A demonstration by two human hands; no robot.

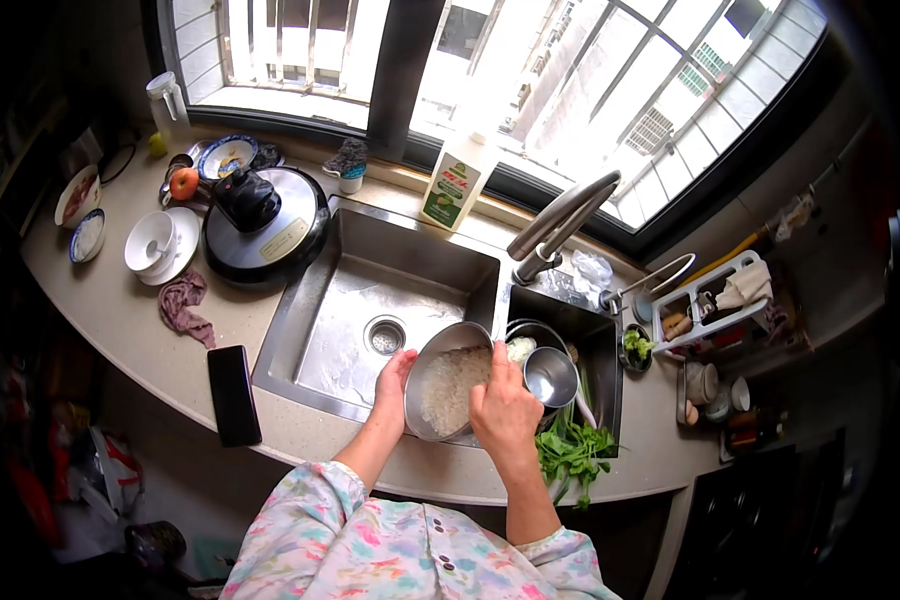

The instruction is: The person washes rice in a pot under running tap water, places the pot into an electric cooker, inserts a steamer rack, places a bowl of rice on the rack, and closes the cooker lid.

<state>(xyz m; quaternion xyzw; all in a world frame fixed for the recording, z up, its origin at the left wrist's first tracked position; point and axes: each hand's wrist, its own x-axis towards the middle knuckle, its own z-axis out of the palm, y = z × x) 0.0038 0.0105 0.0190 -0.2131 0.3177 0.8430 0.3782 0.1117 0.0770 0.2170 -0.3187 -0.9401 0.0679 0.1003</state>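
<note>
Close by the bowl (452, 342), leafy greens (574, 453)

Kitchen: double sink (410, 262), faucet (537, 262).

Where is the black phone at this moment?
In the head view, the phone lies on the counter, left of the sink, just below the purple cloth.

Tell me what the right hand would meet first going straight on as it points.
Past the round metal bowl it holds, the right hand would likely meet the double sink's steel centre divider; depth is unclear, so it might pass above.
</note>
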